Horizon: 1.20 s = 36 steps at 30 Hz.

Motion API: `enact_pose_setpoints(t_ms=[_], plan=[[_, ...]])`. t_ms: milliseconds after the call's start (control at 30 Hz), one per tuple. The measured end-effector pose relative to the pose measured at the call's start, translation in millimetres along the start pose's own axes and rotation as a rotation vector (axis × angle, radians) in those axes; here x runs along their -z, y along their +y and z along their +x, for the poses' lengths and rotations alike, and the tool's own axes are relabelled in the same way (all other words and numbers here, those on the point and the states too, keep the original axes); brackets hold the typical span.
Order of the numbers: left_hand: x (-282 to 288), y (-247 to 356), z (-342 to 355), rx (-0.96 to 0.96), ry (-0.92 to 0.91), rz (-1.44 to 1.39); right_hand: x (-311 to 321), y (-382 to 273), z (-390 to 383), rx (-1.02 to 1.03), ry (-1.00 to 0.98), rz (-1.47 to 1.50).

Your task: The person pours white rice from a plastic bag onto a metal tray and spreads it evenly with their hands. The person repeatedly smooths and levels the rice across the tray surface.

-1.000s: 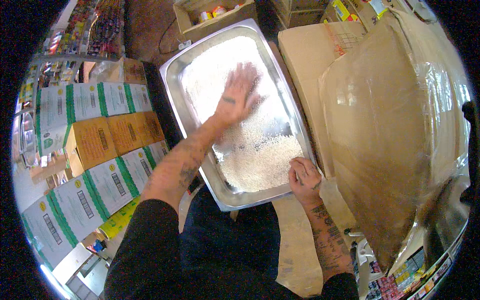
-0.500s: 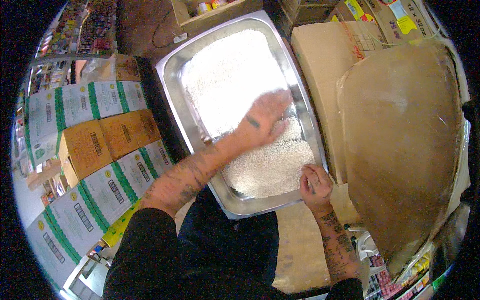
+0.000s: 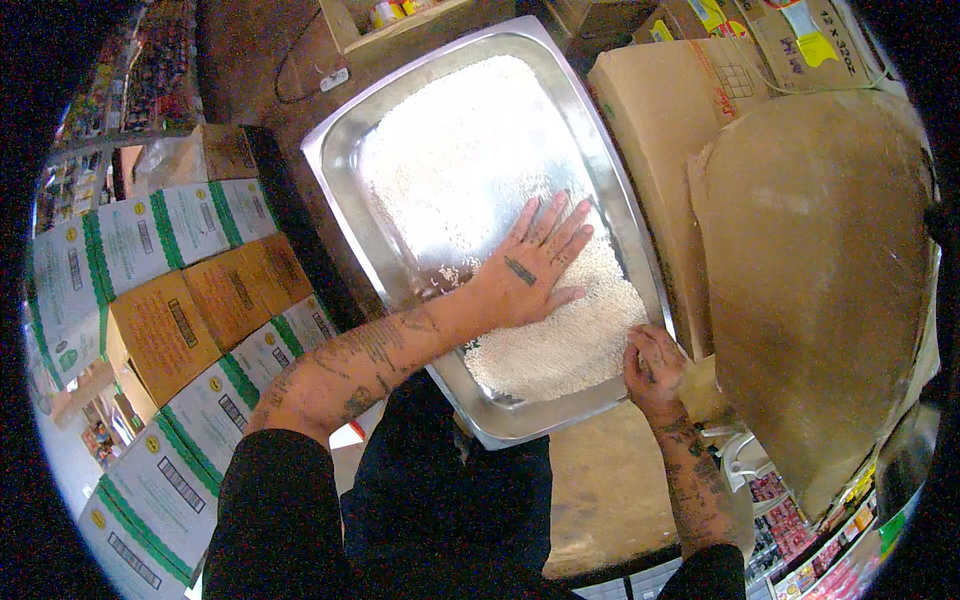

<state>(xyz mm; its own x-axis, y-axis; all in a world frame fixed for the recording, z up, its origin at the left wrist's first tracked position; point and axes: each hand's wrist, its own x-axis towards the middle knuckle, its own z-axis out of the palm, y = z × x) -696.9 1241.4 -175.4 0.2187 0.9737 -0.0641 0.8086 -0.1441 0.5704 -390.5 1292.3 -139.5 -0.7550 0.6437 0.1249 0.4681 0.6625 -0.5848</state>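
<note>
Stacked boxes are filling the room on both sides: white-and-green boxes (image 3: 165, 480) and brown boxes (image 3: 165, 340) are standing beyond the left forearm, with blurred shelves (image 3: 140, 85) behind them. A tall cardboard box (image 3: 650, 140) and a big brown package (image 3: 820, 290) are standing to the right of both hands. Ahead of the hands, an open box (image 3: 350, 25) is holding a few cans (image 3: 388, 14), and a cord is trailing to a white plug (image 3: 335, 78) beside it.

A metal tray (image 3: 540, 412) is lying under the left hand and against the right. Its long axis is pointing away from the person and slanting left at the far end. Pale grains (image 3: 560, 350) are spreading beneath the left hand, with more reaching ahead of its fingertips and a few loose ones by its wrist.

The left hand (image 3: 535, 265) is resting palm down on the grains, open wide with fingers spread, grasping nothing. The right hand (image 3: 655, 365) is curling into a loose fist, holding the tray's rim at the near right corner.
</note>
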Motion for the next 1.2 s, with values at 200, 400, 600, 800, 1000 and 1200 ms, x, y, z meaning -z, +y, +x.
enact_pose_setpoints(t_ms=[200,400,600,800,1000,1200], plan=[[23,-16,9,0.299,0.315,0.167,-1,5,-5,0.042,0.016,-0.017],[-2,5,-54,0.317,0.1,0.014,-4,7,-6,0.043,0.01,-0.045],[-3,18,-85,0.66,0.234,0.353,-1,6,-5,0.042,0.0,-0.01],[34,60,-71,0.684,0.086,0.066,4,1,-1,0.039,-0.042,-0.07],[27,0,-50,0.917,0.284,0.304,0,3,0,0.046,0.007,-0.023],[4,72,-59,0.893,0.126,0.141,1,2,-1,0.071,0.032,-0.002]])
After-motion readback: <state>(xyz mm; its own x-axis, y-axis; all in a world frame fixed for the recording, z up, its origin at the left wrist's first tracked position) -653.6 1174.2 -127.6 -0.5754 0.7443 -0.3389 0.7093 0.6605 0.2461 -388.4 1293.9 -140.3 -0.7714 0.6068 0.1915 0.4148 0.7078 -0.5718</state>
